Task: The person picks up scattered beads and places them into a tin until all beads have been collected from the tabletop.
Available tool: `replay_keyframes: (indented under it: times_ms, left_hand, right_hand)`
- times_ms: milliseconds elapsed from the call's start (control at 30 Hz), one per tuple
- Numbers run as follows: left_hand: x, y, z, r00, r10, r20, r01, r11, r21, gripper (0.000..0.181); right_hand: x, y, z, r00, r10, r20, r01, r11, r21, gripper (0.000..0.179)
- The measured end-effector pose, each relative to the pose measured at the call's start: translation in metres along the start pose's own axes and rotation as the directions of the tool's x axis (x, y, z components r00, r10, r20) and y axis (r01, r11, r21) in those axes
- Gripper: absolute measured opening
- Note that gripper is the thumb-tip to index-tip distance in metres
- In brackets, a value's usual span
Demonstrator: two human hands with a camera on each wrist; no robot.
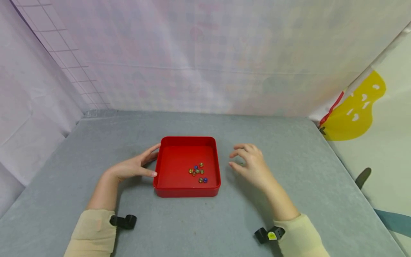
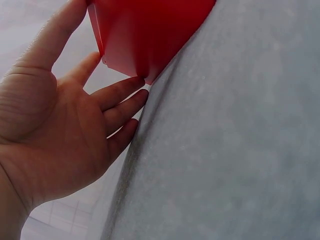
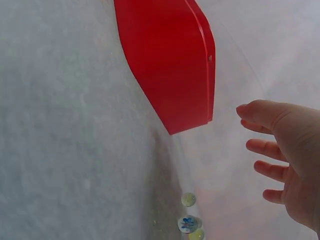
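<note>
A square red tray (image 1: 173,159) lies on the grey table, with several small marbles (image 1: 197,171), greenish-gold and blue, in its right front part. My left hand (image 1: 130,167) touches the tray's left wall, its thumb at the front and its fingers extended along the side. To the right of the tray, apart from it, my right hand (image 1: 253,166) hovers over the table with loosely bent fingers and holds nothing visible. A few glass marbles (image 3: 188,224) lie on the table below that hand in the right wrist view; the hand mostly hides them from the head view.
Grey cloth covers the table (image 1: 192,225). A pale patterned curtain (image 1: 199,71) hangs behind its back edge, and white printed sheets (image 1: 388,153) stand along the sides. Each forearm carries a black wrist camera (image 1: 128,222).
</note>
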State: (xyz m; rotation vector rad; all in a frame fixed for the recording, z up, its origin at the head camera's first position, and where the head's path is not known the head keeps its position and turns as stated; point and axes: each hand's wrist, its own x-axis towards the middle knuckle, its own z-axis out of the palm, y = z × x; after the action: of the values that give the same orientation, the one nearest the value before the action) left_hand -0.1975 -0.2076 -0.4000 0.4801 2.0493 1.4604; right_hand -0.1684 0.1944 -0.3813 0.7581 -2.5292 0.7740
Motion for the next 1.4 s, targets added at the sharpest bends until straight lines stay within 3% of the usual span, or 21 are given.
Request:
replay_keyframes:
  times_ms: [533,767,967,1400]
  left_hand:
    - [0.000,0.000,0.000,1.000,-0.010,-0.002,0.010,1.000,0.001,0.094]
    - [0.000,-0.001,-0.002,0.999,0.041,0.026,-0.041,0.999,-0.011,0.095]
    - [-0.001,0.001,0.000,1.000,0.015,0.011,-0.015,1.000,-0.009,0.095]
    - [0.000,0.001,-0.001,1.000,0.021,0.019,-0.021,1.000,-0.002,0.094]
  right_hand:
    - [-0.005,0.022,-0.008,0.998,0.035,-0.043,-0.036,0.999,-0.020,0.020]
    - [-0.007,0.027,-0.015,0.993,0.122,0.005,-0.122,0.992,-0.016,0.017]
    - [-0.009,0.030,-0.017,0.985,0.167,0.031,-0.167,0.986,-0.007,0.017]
    - [-0.012,0.038,-0.012,0.979,0.190,0.070,-0.189,0.982,-0.028,0.016]
